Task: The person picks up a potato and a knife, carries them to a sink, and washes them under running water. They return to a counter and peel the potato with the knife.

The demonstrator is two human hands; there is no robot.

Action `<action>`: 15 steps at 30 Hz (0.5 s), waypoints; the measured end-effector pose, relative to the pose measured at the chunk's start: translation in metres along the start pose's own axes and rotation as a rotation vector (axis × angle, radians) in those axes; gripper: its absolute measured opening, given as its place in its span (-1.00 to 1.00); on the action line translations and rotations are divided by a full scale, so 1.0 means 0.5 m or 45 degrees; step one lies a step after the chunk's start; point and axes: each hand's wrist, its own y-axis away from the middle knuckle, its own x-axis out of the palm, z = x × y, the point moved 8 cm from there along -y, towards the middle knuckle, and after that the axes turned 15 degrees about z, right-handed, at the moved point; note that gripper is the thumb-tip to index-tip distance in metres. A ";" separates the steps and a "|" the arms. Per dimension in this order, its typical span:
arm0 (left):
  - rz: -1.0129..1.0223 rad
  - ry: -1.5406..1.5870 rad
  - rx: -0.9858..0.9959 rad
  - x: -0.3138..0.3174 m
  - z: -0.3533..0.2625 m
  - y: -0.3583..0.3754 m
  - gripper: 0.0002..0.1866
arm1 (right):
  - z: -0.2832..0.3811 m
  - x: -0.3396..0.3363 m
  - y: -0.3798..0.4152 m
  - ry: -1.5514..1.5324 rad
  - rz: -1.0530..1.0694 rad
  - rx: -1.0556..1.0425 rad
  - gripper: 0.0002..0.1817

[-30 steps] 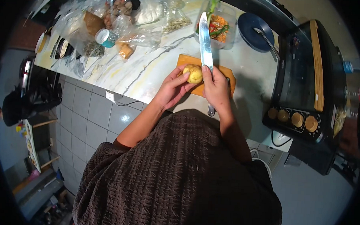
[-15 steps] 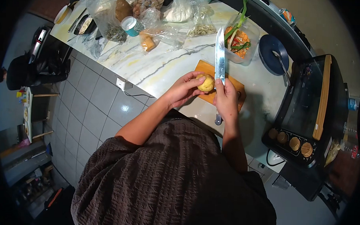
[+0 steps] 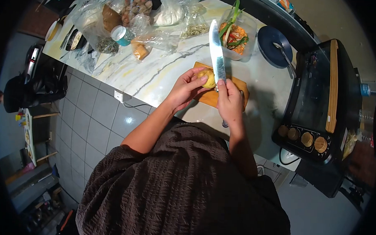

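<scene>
A yellow potato (image 3: 207,79) is gripped in my left hand (image 3: 186,88), thumb over its near side. My right hand (image 3: 230,101) is wrapped round the handle of a large kitchen knife (image 3: 217,50), whose blade points away from me, its lower edge right at the potato's right side. Both hands are over a wooden cutting board (image 3: 205,98) near the counter's front edge. Beyond the blade stands a clear plastic container (image 3: 249,39) with an orange shredded mix (image 3: 239,39) and green onion stalks (image 3: 232,23).
A dark blue plate (image 3: 271,54) with a spoon (image 3: 283,54) lies to the right, beside a black toaster oven (image 3: 311,93). Plastic bags of food (image 3: 169,13), a lidded tub (image 3: 119,33) and an orange block in plastic (image 3: 140,50) sit at the back left of the marble-patterned counter (image 3: 156,71).
The knife blade has come against the potato's right side and leans more to the left. The whole view has shifted slightly; both hands keep their hold.
</scene>
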 end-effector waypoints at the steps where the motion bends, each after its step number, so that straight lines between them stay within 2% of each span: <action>1: 0.006 0.002 -0.008 0.005 0.004 -0.001 -0.55 | 0.019 0.000 0.005 0.105 -0.037 -0.070 -0.69; 2: -0.007 -0.001 -0.003 0.008 0.004 -0.001 -0.58 | 0.038 -0.004 0.009 0.212 -0.074 -0.141 -0.70; 6: 0.016 -0.014 -0.004 0.014 0.009 -0.001 -0.61 | 0.022 -0.029 -0.007 0.217 -0.158 -0.077 -0.72; 8: 0.017 0.004 -0.020 0.023 0.008 -0.003 -0.61 | 0.050 -0.040 0.000 0.274 -0.197 -0.134 -0.71; 13: 0.064 -0.074 -0.008 0.021 0.002 -0.008 -0.57 | 0.041 -0.034 0.006 0.244 -0.134 -0.143 -0.75; 15: -0.018 -0.104 -0.043 0.013 0.012 0.001 -0.59 | 0.035 -0.037 0.001 0.217 -0.108 -0.099 -0.76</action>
